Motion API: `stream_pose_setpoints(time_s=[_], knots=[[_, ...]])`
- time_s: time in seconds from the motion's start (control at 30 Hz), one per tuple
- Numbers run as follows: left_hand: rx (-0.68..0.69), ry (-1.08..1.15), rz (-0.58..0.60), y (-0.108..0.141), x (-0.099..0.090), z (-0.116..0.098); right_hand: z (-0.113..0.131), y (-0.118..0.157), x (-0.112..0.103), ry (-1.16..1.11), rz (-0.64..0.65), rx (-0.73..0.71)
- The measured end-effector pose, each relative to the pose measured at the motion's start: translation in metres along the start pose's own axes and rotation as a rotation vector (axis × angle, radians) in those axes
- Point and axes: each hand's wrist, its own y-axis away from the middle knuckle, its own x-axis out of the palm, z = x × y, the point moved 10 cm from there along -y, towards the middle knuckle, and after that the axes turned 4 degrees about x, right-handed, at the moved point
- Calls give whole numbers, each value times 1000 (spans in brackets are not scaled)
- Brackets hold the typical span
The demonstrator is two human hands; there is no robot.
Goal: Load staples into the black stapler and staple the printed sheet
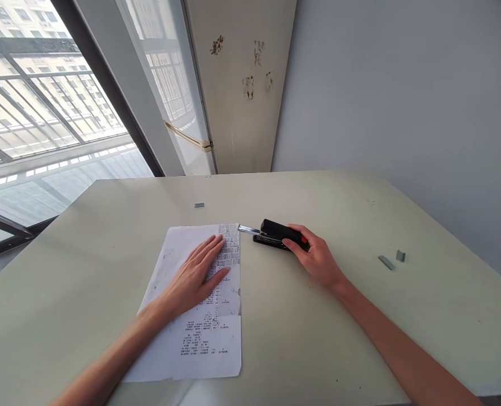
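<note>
My left hand [202, 276] lies flat on a printed sheet of paper [216, 349], its fingers stretched out and slightly spread. Whether more sheets lie under it I cannot tell. To the right of the paper, my right hand [318, 256] grips the rear end of a black stapler [278, 230] with a small red part near the thumb. A shiny metal strip, the staple tray [248, 230], sticks out from the stapler's front toward the paper's upper right corner. The stapler sits on or just above the table; its rear end is partly hidden by my fingers.
A strip of staples [199, 205] lies beyond the paper. Two more grey staple pieces, one long [386, 263] and one short [400, 256], rest on the right of the pale table [301, 338]. Tiny loose staples [371, 202] lie farther back. A window stands left, a wall right.
</note>
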Motion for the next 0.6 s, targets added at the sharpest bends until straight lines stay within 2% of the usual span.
stream_pose_setpoints(time_s=[0.13, 0.23, 0.43, 0.6], knots=[[7, -6, -30, 3, -5, -1, -5, -19, 4, 28, -63, 4], [19, -2, -53, 3, -5, -5, -2, -46, 21, 39, -44, -42], [52, -6, -75, 5, -4, -6, 23, -105, 90, 1, 145, -160], [54, 0, -71, 6, -2, -6, 47, -124, 143, -58, 237, -228]])
